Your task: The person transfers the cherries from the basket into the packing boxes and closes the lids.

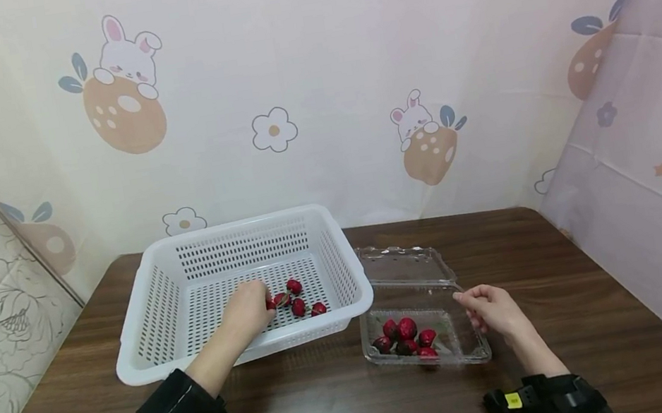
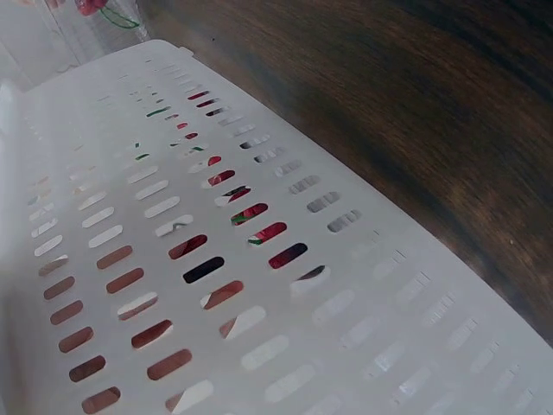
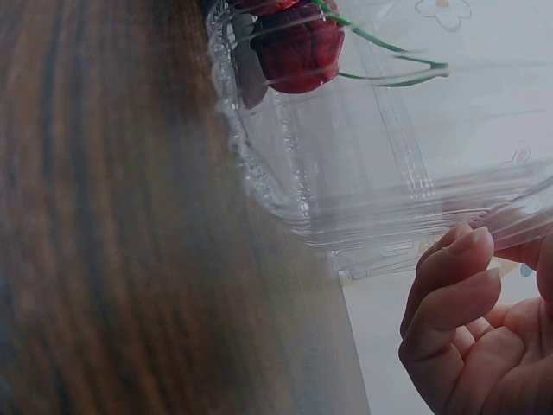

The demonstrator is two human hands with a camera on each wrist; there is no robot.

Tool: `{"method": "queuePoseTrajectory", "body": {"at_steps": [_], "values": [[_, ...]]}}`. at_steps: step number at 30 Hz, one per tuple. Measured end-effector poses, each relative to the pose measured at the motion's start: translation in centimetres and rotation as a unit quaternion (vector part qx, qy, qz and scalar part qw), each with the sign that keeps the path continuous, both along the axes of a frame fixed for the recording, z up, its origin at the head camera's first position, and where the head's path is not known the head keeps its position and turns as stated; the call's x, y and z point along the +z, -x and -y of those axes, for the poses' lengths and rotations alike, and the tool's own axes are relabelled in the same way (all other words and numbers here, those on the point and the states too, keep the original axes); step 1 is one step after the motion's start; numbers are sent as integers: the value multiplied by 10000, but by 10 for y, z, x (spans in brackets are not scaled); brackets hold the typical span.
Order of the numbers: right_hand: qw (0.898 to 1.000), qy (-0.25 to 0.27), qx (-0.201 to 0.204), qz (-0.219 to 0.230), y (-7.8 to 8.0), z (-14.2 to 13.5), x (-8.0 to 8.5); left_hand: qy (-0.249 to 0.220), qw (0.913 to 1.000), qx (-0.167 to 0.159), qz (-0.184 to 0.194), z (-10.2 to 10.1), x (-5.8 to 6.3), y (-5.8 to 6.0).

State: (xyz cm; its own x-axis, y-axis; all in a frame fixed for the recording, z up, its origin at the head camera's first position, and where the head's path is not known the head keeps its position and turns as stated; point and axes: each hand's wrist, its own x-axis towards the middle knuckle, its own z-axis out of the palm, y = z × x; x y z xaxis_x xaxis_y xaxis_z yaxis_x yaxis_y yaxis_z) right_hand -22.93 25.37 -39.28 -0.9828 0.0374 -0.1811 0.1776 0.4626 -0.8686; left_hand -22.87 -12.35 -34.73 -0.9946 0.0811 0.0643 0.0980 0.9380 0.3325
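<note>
My left hand (image 1: pixel 247 310) reaches down into a white perforated plastic basket (image 1: pixel 232 229), fingers curled at a red cherry (image 1: pixel 270 304) that shows beside the fingertips; the grip is partly hidden. Several more cherries (image 1: pixel 298 307) lie close by on the basket floor. Through the basket's slotted wall (image 2: pixel 346 294), the left wrist view gives only bits of fingers and red fruit. With thumb and fingers, my right hand (image 1: pixel 493 311) pinches the right side of a clear plastic clamshell box (image 1: pixel 464 351). Several dark red cherries (image 1: pixel 407 328) lie inside; one cherry (image 3: pixel 298 47) has green stems.
The box's clear lid (image 1: pixel 404 267) is folded back behind it, near the basket's right end. Both containers stand on a dark wooden table (image 1: pixel 335 406). A patterned white curtain (image 1: pixel 337 163) hangs behind the table, with another printed sheet (image 1: pixel 655 186) at the right.
</note>
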Motion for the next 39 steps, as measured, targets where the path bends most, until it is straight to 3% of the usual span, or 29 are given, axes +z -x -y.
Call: {"method": "queuePoseTrajectory", "body": {"at_steps": [20,39], "values": [[10000,18,-24,-2,0,0,-1,403,9974,-112,587,2,0,1],[10000,21,32,-6,0,-1,0,365,9988,-108,302,-21,-1,11]]}}
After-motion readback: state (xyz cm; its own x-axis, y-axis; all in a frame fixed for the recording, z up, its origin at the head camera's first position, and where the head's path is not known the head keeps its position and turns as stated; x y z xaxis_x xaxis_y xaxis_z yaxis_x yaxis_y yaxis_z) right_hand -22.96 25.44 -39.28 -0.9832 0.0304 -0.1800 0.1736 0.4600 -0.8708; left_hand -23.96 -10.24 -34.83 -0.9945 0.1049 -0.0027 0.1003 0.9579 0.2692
